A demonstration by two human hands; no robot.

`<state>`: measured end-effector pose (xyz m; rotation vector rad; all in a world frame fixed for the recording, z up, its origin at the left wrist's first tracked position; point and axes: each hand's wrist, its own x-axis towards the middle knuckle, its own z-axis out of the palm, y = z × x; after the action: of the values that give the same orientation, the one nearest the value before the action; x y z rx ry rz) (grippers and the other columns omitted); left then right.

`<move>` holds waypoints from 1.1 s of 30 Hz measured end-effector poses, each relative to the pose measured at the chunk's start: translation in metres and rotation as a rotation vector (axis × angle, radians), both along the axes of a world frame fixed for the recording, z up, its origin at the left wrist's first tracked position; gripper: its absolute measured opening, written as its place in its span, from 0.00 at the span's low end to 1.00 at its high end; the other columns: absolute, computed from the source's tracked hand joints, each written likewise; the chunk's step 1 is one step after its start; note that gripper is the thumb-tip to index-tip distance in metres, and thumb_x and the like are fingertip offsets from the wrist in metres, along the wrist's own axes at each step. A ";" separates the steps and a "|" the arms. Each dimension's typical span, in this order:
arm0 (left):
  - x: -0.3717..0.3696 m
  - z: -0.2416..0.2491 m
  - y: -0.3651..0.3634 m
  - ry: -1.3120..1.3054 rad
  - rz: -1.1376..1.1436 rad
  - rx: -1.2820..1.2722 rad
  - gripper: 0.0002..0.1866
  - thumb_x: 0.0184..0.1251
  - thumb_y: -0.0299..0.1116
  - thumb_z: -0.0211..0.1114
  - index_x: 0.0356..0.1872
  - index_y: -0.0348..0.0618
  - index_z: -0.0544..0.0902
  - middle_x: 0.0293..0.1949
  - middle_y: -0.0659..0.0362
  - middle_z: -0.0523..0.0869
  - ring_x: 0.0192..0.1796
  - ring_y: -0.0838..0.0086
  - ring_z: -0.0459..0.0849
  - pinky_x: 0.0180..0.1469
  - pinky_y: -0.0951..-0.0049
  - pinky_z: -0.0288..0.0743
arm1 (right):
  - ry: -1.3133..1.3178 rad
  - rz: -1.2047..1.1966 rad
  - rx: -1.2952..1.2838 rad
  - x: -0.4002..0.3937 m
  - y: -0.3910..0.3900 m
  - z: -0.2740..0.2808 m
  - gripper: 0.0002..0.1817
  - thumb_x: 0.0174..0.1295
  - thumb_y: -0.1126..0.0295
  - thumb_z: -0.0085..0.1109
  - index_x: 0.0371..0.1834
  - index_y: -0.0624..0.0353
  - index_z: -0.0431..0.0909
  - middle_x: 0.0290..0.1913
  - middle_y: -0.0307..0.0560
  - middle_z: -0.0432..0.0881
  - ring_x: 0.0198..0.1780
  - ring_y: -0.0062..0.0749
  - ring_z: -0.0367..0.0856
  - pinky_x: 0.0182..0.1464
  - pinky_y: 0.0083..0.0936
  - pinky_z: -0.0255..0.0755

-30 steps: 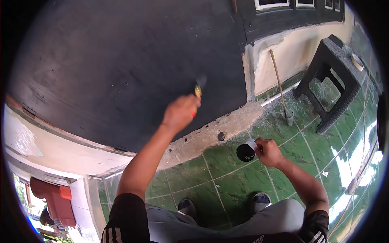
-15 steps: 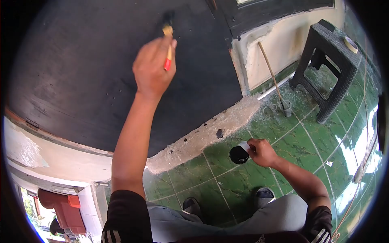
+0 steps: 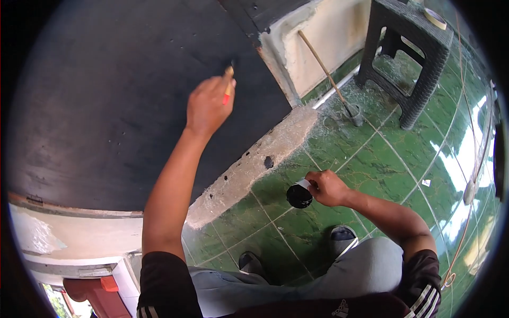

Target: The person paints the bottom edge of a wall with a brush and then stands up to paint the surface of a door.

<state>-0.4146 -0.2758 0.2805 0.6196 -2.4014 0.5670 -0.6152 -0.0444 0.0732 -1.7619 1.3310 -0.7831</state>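
Observation:
My left hand [image 3: 209,106] grips a paintbrush [image 3: 227,87] by its wooden, red-ended handle. Its bristle end is at the surface of a large dark panel [image 3: 132,100], near the panel's right edge. In my right hand [image 3: 327,187] is a small cup [image 3: 299,195] with black paint inside, held by its pale rim above the green tiles. The fingers of the right hand are closed on the rim.
A dark woven-pattern stool [image 3: 411,95] stands at the right with a roll of tape [image 3: 435,19] on top. Beside it, a stick [image 3: 323,61] leans from a small grey container [image 3: 354,115]. Rough cement [image 3: 249,164] borders the green tiled floor [image 3: 366,153].
My left hand has carried the brush down and rightward across the panel, closer to its lower right corner. The view has turned slightly. The right hand still holds the cup.

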 end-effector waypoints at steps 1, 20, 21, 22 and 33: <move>-0.009 0.005 0.004 0.053 -0.051 -0.063 0.09 0.65 0.28 0.67 0.43 0.38 0.86 0.35 0.53 0.87 0.36 0.59 0.86 0.40 0.62 0.81 | 0.001 0.001 0.000 0.001 -0.001 -0.002 0.11 0.53 0.76 0.57 0.40 0.65 0.78 0.33 0.60 0.84 0.39 0.59 0.83 0.45 0.47 0.77; -0.045 -0.180 -0.028 -0.475 0.095 0.300 0.11 0.69 0.31 0.62 0.47 0.38 0.84 0.33 0.55 0.84 0.38 0.61 0.85 0.41 0.63 0.82 | -0.077 0.081 -0.028 -0.007 -0.009 -0.020 0.11 0.53 0.77 0.56 0.40 0.65 0.78 0.35 0.63 0.83 0.42 0.62 0.82 0.47 0.49 0.76; -0.050 -0.181 -0.023 -0.488 0.065 0.306 0.11 0.70 0.32 0.61 0.47 0.38 0.85 0.33 0.54 0.84 0.39 0.62 0.86 0.41 0.63 0.82 | -0.078 0.084 -0.028 -0.008 -0.009 -0.018 0.10 0.53 0.77 0.56 0.39 0.65 0.78 0.35 0.63 0.83 0.42 0.62 0.82 0.47 0.50 0.76; -0.057 -0.184 -0.019 -0.503 0.031 0.314 0.11 0.70 0.32 0.61 0.47 0.37 0.85 0.33 0.54 0.84 0.39 0.62 0.86 0.41 0.63 0.82 | -0.079 0.084 -0.026 -0.008 -0.009 -0.018 0.10 0.53 0.77 0.56 0.39 0.65 0.78 0.35 0.63 0.83 0.42 0.62 0.82 0.47 0.50 0.76; -0.042 -0.167 -0.009 -0.409 -0.048 0.238 0.11 0.68 0.30 0.63 0.47 0.38 0.85 0.32 0.55 0.84 0.37 0.64 0.86 0.39 0.64 0.82 | -0.107 0.112 -0.009 -0.010 -0.009 -0.031 0.10 0.53 0.77 0.56 0.40 0.65 0.78 0.37 0.63 0.83 0.43 0.62 0.82 0.48 0.50 0.76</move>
<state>-0.4569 -0.2846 0.1130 0.5868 -2.8907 0.4214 -0.6256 -0.0536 0.0421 -1.7603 1.1508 -0.8105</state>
